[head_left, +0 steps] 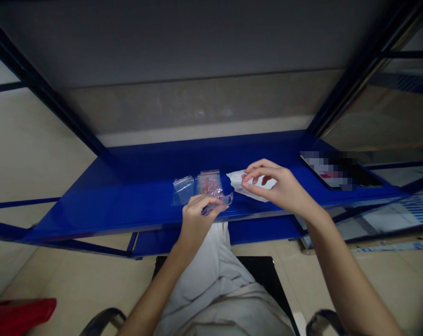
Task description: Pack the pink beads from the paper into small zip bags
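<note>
My left hand (198, 214) pinches a small clear plastic bag (227, 200) near the front edge of the blue shelf. My right hand (279, 184) is closed in a pinch on a tiny pink piece (244, 177), perhaps a bead, though it is too small to be sure. Beneath those fingers lies a crumpled white paper (236, 180), partly covered by the hand. Just beyond my left hand, a zip bag with pink bead-like pieces (209, 181) rests on the shelf. Clear zip bags (183, 188) lie to its left.
The blue metal shelf (127, 186) spans the view, with blue uprights at both sides. A dark flat device (367, 177), partly blurred out, lies at the right end. Chair armrests (104, 319) flank my lap, and something red (20, 315) is at lower left.
</note>
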